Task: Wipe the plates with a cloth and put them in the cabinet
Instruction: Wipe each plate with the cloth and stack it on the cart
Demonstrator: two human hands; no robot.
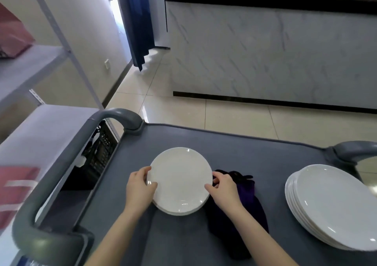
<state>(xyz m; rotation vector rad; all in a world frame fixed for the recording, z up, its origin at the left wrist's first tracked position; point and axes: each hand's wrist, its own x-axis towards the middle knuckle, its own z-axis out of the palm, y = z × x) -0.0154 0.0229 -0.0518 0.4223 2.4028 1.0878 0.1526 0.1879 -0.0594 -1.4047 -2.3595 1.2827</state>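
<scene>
While left hand (140, 188) and right hand (223, 190) clasp opposite rims of glossy white plate stack (180, 178), purple cloth (244, 214) lies alongside

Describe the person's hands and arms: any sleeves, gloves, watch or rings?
Left hand and right hand are bare: no gloves, no rings that show. Left forearm and right forearm are uncovered down to the frame's edge: no sleeve, watch or bracelet in view.
</scene>
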